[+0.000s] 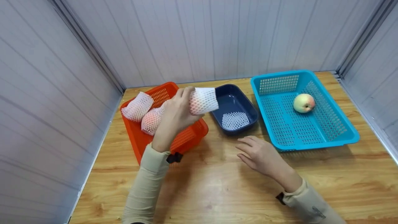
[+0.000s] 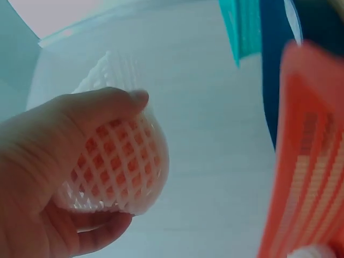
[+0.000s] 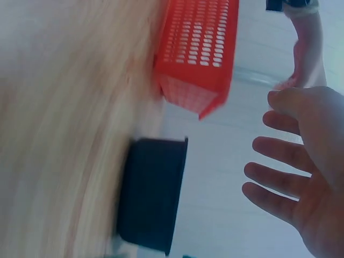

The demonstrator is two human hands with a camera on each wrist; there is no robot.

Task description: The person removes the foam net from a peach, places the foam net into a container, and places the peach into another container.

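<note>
My left hand [image 1: 180,107] grips a peach [image 2: 121,161] wrapped in a white foam net [image 1: 205,100], held up above the right side of the red basket [image 1: 189,133]. In the left wrist view the thumb lies across the net and the fingers curl beneath. Several more netted peaches [image 1: 151,120] lie in the red basket. Over the table in front of the navy tray, my right hand [image 1: 261,154] has its fingers spread and slightly bent, holding nothing. An empty foam net [image 1: 235,120] lies flat in the navy tray [image 1: 231,93].
At the right stands a blue basket [image 1: 351,138] with one bare peach [image 1: 304,103] in it. The three containers stand side by side on the wooden table [image 1: 211,186]. Pale panel walls [image 1: 202,40] close off the back and both sides.
</note>
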